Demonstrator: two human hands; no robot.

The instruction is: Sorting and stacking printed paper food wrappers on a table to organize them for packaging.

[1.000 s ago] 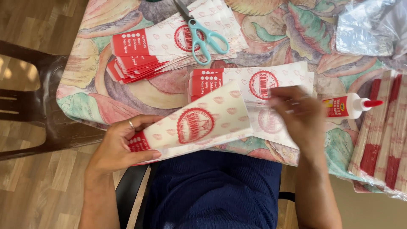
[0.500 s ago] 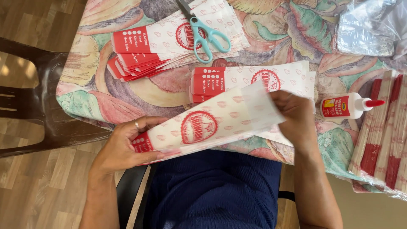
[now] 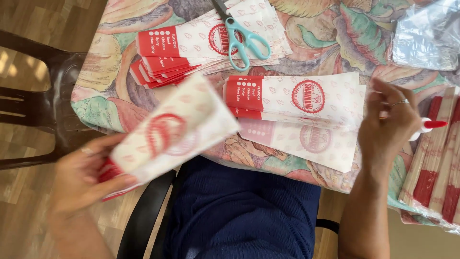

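Holding a blurred white-and-red printed paper sleeve (image 3: 167,132) by its red end, the left hand (image 3: 79,175) has fingers pinched shut on it at 8 o'clock, over the table edge. At 3 o'clock the right hand (image 3: 388,124) curls around a white glue bottle with red cap (image 3: 429,125); how firmly, I cannot tell. A fanned sleeve stack (image 3: 191,48) under teal scissors (image 3: 242,41) at 12 o'clock looks finished; the middle pile (image 3: 306,110) likely remains. The floral tablecloth (image 3: 335,24) offers little free room.
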